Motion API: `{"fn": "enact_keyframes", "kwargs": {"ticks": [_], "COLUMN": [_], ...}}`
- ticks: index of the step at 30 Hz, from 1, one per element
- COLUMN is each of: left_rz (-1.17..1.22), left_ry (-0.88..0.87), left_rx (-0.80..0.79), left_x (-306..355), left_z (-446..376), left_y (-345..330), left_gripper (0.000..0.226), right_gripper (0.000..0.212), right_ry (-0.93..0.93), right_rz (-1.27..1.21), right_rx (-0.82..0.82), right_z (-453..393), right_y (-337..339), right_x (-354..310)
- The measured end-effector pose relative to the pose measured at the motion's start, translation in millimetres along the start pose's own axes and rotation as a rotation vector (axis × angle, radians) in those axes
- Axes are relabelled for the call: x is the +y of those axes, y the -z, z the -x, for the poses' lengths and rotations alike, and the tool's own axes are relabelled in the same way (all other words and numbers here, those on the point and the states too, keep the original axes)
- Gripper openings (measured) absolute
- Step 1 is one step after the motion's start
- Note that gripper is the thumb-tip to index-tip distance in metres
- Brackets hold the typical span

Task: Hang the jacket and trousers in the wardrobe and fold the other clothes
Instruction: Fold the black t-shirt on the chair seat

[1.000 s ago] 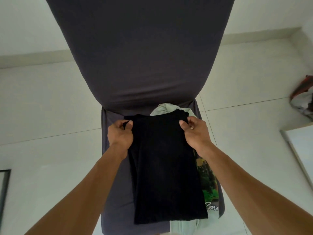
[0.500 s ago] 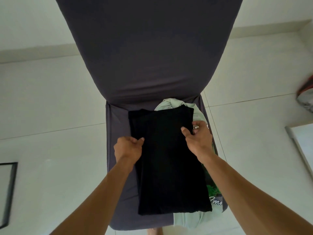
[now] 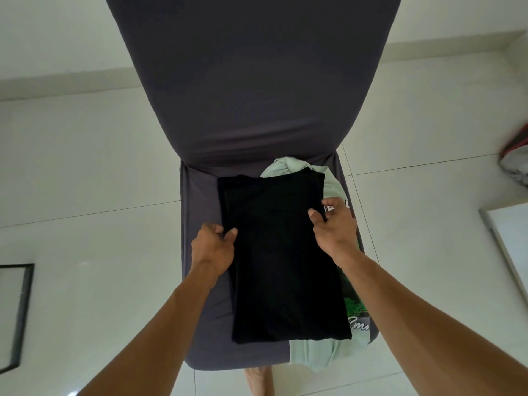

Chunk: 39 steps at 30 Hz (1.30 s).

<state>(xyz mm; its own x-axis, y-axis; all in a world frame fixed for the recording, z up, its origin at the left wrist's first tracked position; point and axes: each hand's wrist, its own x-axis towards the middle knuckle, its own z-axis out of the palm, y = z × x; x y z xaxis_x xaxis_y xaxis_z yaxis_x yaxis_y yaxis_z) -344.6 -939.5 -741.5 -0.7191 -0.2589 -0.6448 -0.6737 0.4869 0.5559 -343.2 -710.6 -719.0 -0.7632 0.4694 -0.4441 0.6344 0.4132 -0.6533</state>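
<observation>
Black garment: a black, soft-cloth garment folded into a long rectangle [image 3: 281, 258] lies flat on the seat of the chair, its long side running from the seat's front edge toward the backrest. Its near short edge sits close to the seat's front; its far short edge stops short of the backrest.
Left hand: the left hand [image 3: 213, 245] is at the garment's left long edge, around mid-length. Its fingers [image 3: 231, 234] are curled, the thumb lying on top of the cloth and pinching the edge.
Right hand: the right hand [image 3: 334, 224] is at the right long edge, a little farther up toward the backrest than the left. Its thumb presses on the black cloth and the fingers curl round the edge, gripping it.
Green shirt: a pale mint-green printed T-shirt [image 3: 328, 352] lies under the black garment, showing along its right side, past its far right corner and below its near right corner. Dark green print and white lettering show on the exposed strip.
Chair: a chair in a dark grey stretch cover [image 3: 257, 95] carries both garments; the tall backrest rises beyond them.
Floor: a pale glossy tiled floor [image 3: 85, 238] surrounds the chair.
Foot: a bare foot [image 3: 258, 380] shows just under the seat's front edge.
</observation>
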Motion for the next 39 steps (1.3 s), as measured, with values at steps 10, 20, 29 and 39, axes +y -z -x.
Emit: {"fn": "enact_keyframes", "kwargs": {"ticks": [10,20,29,39], "left_rz": [0.048,0.032,-0.070,-0.077], "left_ry": [0.085,0.194,0.096,0.089], "left_rx": [0.001,-0.154,-0.012,-0.031], "left_x": [-20.0,-40.9,-62.0,-88.5], "left_z": [19.2,59.1,87.1,113.5], "left_y": [-5.4,-12.6,-18.7,-14.3], "left_gripper": [0.007,0.023,0.026,0.040], "right_gripper": [0.032,0.043,0.034,0.032], "right_ry": [0.046,-0.037,-0.003,-0.012], "right_rz": [0.043,0.147,0.046,0.030], "right_rx": [-0.003,-0.097,-0.099,-0.112], "right_z": [23.0,70.4,92.3,104.4], "right_y": [6.4,20.1,28.3,30.6], "right_x": [26.4,65.6,92.1,107.2]}}
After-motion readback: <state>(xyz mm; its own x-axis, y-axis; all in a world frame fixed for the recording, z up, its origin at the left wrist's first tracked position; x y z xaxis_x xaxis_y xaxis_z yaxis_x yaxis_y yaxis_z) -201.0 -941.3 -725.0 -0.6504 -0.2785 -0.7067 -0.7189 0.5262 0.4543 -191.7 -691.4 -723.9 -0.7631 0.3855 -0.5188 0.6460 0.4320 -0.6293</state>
